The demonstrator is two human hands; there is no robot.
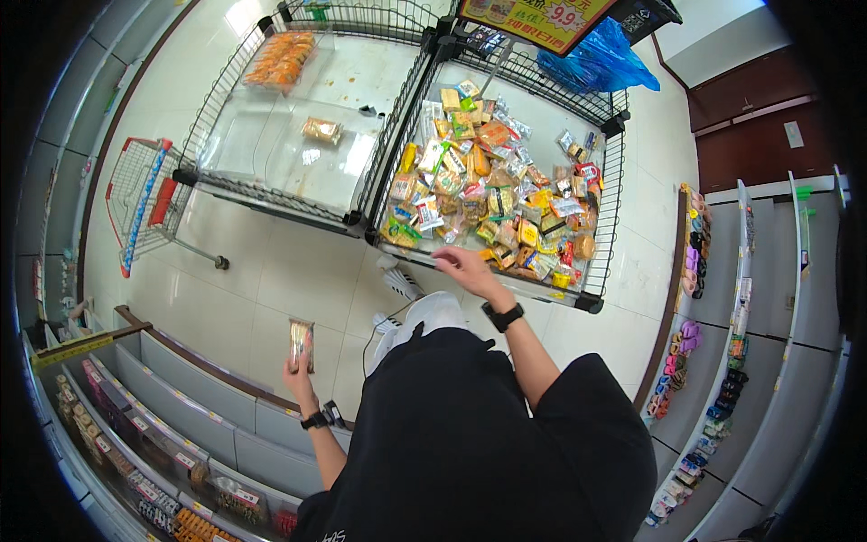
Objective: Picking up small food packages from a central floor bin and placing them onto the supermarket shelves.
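My left hand [300, 383] grips one end of a clear-wrapped snack packet [301, 342], held out over the floor at my left. Empty and slightly curled, my right hand [471, 272] hovers at the front rim of the right wire display bin [613, 223]. Heaped in that bin is a mixed pile of small wrapped snacks [498, 193] in many colours. The left wire bin [271, 210] adjoins it. A clear plastic tray of orange-wrapped snacks [281, 61] sits at its back left, and a single wrapped packet [322, 130] lies nearer its middle.
Low shelving [189, 400] with packaged goods runs along my lower left. A shopping cart [145, 200] stands left of the bins. On the right are shelves with slippers [689, 335]. A price sign [542, 20] and a blue plastic bag [596, 61] are behind the right bin.
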